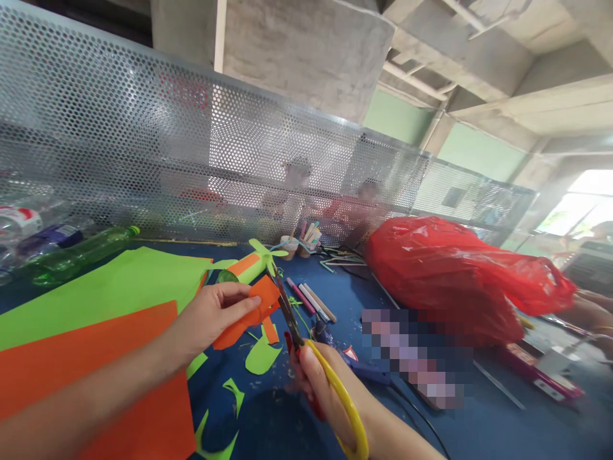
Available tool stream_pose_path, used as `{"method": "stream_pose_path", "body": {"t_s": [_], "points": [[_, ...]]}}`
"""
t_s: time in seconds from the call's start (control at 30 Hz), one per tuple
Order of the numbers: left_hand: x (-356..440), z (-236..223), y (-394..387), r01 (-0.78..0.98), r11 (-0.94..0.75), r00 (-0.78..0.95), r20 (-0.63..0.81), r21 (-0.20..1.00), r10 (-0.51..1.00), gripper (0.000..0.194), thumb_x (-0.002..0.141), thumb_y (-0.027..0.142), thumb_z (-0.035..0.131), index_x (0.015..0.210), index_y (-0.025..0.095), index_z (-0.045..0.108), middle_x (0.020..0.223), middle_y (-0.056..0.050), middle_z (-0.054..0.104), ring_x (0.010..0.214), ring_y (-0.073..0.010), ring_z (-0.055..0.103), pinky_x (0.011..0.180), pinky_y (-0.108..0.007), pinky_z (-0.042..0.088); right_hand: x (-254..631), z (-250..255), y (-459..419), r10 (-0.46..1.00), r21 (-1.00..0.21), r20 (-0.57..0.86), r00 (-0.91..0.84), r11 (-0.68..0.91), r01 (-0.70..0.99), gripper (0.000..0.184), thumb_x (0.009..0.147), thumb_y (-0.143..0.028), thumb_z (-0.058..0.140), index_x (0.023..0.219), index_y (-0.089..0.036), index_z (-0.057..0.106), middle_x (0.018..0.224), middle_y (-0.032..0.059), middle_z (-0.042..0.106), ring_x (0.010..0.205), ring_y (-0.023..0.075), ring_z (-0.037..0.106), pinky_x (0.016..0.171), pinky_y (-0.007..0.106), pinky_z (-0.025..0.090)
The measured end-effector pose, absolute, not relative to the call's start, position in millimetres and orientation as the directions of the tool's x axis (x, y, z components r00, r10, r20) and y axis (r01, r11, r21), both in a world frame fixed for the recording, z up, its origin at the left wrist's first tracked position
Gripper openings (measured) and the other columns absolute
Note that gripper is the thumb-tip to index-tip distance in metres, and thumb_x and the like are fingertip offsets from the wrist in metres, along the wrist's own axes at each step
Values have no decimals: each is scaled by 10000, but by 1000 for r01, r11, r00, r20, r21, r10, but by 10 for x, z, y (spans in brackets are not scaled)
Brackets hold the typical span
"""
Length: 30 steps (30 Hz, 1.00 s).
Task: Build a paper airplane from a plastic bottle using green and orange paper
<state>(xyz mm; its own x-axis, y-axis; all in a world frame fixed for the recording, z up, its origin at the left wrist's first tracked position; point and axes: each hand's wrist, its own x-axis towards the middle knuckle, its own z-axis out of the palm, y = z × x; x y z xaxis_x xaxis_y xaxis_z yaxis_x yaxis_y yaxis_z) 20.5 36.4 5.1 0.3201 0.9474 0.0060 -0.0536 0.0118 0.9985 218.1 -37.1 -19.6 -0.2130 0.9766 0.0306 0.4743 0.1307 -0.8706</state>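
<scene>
My left hand (225, 313) pinches a small piece of orange paper (268, 294) between thumb and fingers. In my right hand (325, 377) is a pair of scissors (347, 406) with yellow and red handles. The dark blades point up and away, beside the right edge of the orange piece; whether they touch it I cannot tell. Just beyond lies a green and orange paper-wrapped bottle (249, 265) with petal-like green strips at its end. Below my hands a rounded green paper cutout (262, 355) and several green scraps (234, 393) lie on the blue table (268, 428).
Large green (129, 275) and orange paper sheets (143, 383) lie at left, with plastic bottles (81, 259) behind. Several markers (311, 299), a blue glue gun (366, 370) with a cord and a red plastic bag (445, 281) are at right. A perforated metal screen (167, 147) stands behind.
</scene>
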Motion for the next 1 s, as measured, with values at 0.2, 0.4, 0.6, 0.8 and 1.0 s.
{"method": "stream_pose_path", "body": {"t_s": [0.2,0.4,0.6,0.8,1.0], "points": [[155,65,440,-312,302,481,-125,901,868,357,843,509,525,989,190,589,733,-43,716,612,-163,658,599,-261,482,2096,-224,-344,961,-987,-135,-239,-109,121,656,728,-849,317,612,-210,403,501,-83,318,443,73,287,614,292,482],[174,41,370,-327,438,623,-158,837,766,368,852,562,472,981,219,503,772,-25,682,588,-149,640,569,-267,490,2028,-233,-352,966,-992,-125,-224,-120,35,671,696,-869,331,598,-209,406,488,-84,328,439,73,306,622,298,478],[245,-14,293,-211,273,600,-96,939,794,336,692,265,772,980,206,610,843,14,690,695,-100,644,650,-188,487,2100,-290,-353,984,-953,53,-172,102,287,615,801,-789,290,619,-214,406,499,-57,362,468,105,363,604,294,449],[220,-19,392,-203,131,497,-13,970,867,146,690,213,764,801,169,680,654,43,627,583,-54,545,587,-147,440,2148,-326,-326,973,-902,107,-205,182,391,608,867,-729,230,615,-207,415,508,-40,395,451,104,378,482,244,354],[171,-31,463,-280,234,410,-104,931,906,97,690,151,756,758,166,689,635,34,642,571,-56,577,567,-136,488,2157,-378,-309,978,-917,94,-187,158,366,608,856,-740,239,620,-209,416,509,-44,394,427,95,367,474,236,365]]}}
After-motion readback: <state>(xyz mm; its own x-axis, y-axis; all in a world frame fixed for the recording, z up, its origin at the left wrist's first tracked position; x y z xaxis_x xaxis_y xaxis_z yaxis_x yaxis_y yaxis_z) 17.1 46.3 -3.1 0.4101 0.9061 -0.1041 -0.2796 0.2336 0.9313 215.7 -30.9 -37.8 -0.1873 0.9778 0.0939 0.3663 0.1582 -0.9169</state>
